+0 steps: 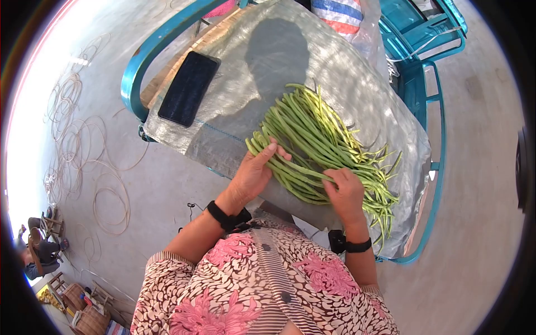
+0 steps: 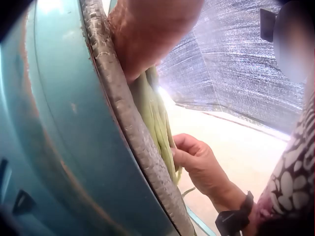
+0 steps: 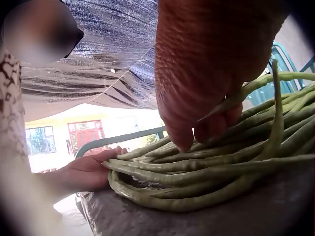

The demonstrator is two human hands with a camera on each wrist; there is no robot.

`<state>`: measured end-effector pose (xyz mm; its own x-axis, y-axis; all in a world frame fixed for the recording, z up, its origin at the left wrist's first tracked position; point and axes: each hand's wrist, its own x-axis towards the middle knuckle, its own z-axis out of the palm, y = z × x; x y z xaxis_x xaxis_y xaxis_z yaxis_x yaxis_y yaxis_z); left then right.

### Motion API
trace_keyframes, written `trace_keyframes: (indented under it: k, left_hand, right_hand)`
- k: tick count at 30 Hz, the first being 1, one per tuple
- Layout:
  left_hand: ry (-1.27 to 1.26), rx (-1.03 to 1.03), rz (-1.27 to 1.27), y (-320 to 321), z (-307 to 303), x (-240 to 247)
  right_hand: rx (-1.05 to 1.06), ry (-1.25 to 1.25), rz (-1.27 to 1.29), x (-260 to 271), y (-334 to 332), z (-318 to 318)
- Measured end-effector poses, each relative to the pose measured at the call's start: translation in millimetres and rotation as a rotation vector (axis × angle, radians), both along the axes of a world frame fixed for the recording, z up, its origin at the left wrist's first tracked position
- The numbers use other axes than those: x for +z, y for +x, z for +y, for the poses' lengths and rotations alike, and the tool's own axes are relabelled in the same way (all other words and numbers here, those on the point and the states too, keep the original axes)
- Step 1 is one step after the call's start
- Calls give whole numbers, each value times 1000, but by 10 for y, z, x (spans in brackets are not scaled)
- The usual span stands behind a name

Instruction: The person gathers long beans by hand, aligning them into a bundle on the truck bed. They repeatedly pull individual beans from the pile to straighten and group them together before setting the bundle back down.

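Note:
A large bundle of long green beans lies slantwise over the grey sheet, its thin tips spread toward the right. My left hand grips several beans near their left ends, thumb on top and fingertips showing past them. Farther along the same beans, my right hand pinches a bean between thumb and curled fingers. From the right wrist, the right hand appears close over the beans, with the left hand at their far ends. In the left wrist view the sheet's edge hides part of the bundle.
A black phone lies on the sheet at upper left. The blue metal frame curves around the surface. A striped bag stands at the back. Coils of wire lie on the floor to the left, and a person sits farther off.

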<state>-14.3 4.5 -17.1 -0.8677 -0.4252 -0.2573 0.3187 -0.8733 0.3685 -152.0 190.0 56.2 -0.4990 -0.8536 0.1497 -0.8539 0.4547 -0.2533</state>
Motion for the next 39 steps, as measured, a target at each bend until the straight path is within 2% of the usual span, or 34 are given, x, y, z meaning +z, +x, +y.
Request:
trace_keyframes:
  k: [4, 6, 9, 12, 18, 20, 23, 24, 26, 31, 34, 39]
  left_hand:
    - [-2, -10, 39, -17, 3, -115]
    - [6, -21, 34, -14, 3, -101]
    - [10, -40, 25, -11, -9, -77]
    - [9, -39, 29, -30, -6, -103]
    - [-27, -20, 13, -27, -1, -112]
    - [-54, -15, -1, -24, 4, -82]
    - [-40, 9, -79, -11, 27, 89]
    - [-39, 14, -93, -6, 33, 119]
    - [-39, 27, -115, -16, 49, 101]
    - [-155, 24, -6, -36, 38, -163]
    - [-146, 16, 3, -34, 48, -179]
    - [-130, 60, -77, -28, 79, -97]
  right_hand:
    - [-94, -11, 189, 59, -363, 483]
    - [-223, 52, 193, 184, -524, 759]
    - [-307, 118, 319, 306, -699, 1209]
    - [-470, 199, 307, 435, -777, 1556]
    - [-494, 675, 242, 442, -811, 2075]
    - [-501, 791, 202, 529, -826, 1979]
    - [-509, 245, 92, 495, -844, 1470]
    - [-516, 85, -53, 552, -702, 1098]
    - [-281, -98, -139, 381, -612, 678]
    - [62, -171, 39, 16, -471, -129]
    - [92, -103, 65, -135, -529, -257]
    - [41, -330, -176, -66, -359, -231]
